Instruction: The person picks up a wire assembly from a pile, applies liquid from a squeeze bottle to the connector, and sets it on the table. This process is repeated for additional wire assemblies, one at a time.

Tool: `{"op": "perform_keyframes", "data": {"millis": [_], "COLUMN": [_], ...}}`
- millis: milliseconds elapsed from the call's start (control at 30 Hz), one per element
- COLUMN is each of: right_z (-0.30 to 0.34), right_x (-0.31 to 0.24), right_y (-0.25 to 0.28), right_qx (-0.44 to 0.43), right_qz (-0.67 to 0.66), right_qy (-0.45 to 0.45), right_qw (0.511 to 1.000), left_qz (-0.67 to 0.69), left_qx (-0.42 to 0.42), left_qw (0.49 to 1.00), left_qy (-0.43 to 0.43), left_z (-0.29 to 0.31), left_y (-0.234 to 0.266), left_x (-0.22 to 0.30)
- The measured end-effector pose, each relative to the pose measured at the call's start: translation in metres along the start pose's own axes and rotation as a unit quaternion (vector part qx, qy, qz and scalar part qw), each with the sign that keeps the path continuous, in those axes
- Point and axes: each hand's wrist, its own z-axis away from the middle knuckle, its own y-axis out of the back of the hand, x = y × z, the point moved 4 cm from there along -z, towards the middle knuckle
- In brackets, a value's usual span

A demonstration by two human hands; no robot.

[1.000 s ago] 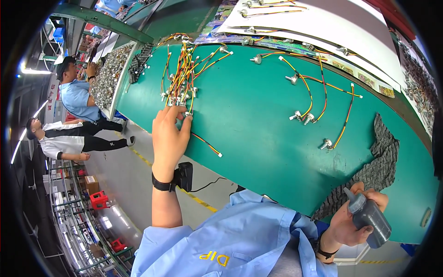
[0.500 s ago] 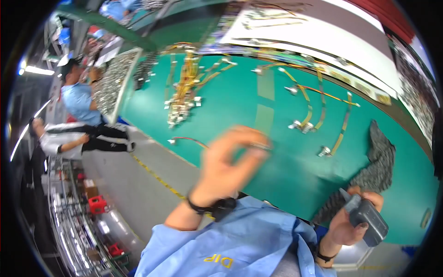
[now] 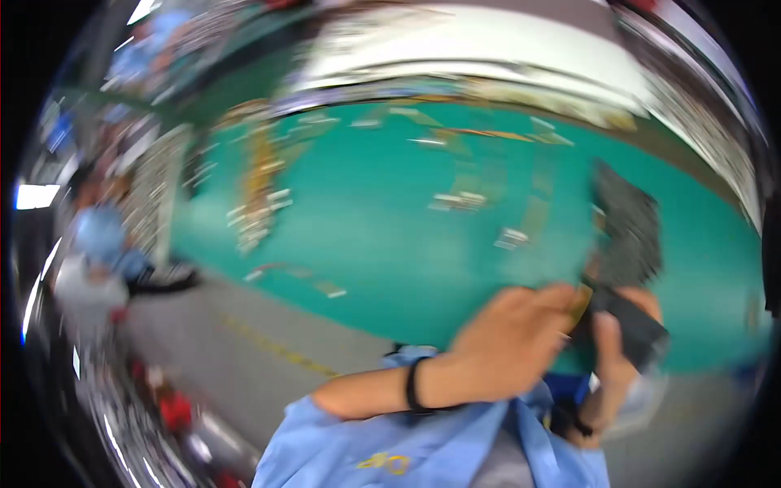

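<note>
Both my hands have come together at the lower right, over the near edge of the green table (image 3: 390, 244). My right hand (image 3: 614, 370) is closed round a dark grey, block-shaped thing (image 3: 636, 329) with rounded corners; its kind is unclear. My left hand (image 3: 508, 342) presses its fingers together against the left side of this block. A short yellow-brown strip (image 3: 582, 302) shows at its fingertips, but blur hides what exactly it grips. Just beyond the hands lies a rumpled dark grey bundle (image 3: 630, 224).
Yellow-brown wire harnesses with white connectors lie across the table, a thick bunch (image 3: 259, 179) at left and single ones (image 3: 464, 199) further right. A white panel (image 3: 480, 41) stands at the back. People (image 3: 102, 236) are beyond the left side, by a grey floor (image 3: 244, 325).
My left hand has moved right and down from over the table to the block in my right hand. The view has shifted, so the harnesses appear further left.
</note>
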Motion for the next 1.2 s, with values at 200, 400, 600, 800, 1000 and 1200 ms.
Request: {"op": "perform_keyframes", "data": {"millis": [200, 400, 600, 800, 1000, 1200], "right_z": [-0.029, -0.029, -0.029, -0.029, -0.020, -0.011], "right_x": [-0.006, 0.000, 0.007, 0.009, 0.000, -0.020], "right_y": [0.012, 0.024, 0.024, 0.027, 0.022, -0.023], "right_qx": [-0.007, -0.101, -0.012, -0.056, 0.126, -0.031], "right_qz": [0.089, 0.092, -0.044, -0.014, -0.079, -0.241], "right_qy": [0.048, -0.019, -0.055, 0.016, 0.179, 0.297], "right_qw": [0.995, 0.990, 0.997, 0.998, 0.973, 0.923], "left_qz": [-0.063, -0.103, -0.096, -0.078, 0.115, 0.312], "left_qx": [-0.062, -0.047, -0.054, -0.039, 0.083, 0.157], "left_qw": [0.996, 0.993, 0.994, 0.996, 0.988, 0.932], "left_qy": [-0.033, -0.018, -0.011, -0.005, 0.054, 0.101], "left_z": [-0.015, -0.017, -0.014, -0.014, 0.000, 0.012], "left_y": [-0.010, -0.020, -0.018, -0.012, 0.007, 0.011], "left_x": [-0.002, -0.005, -0.004, -0.008, -0.020, -0.038]}}
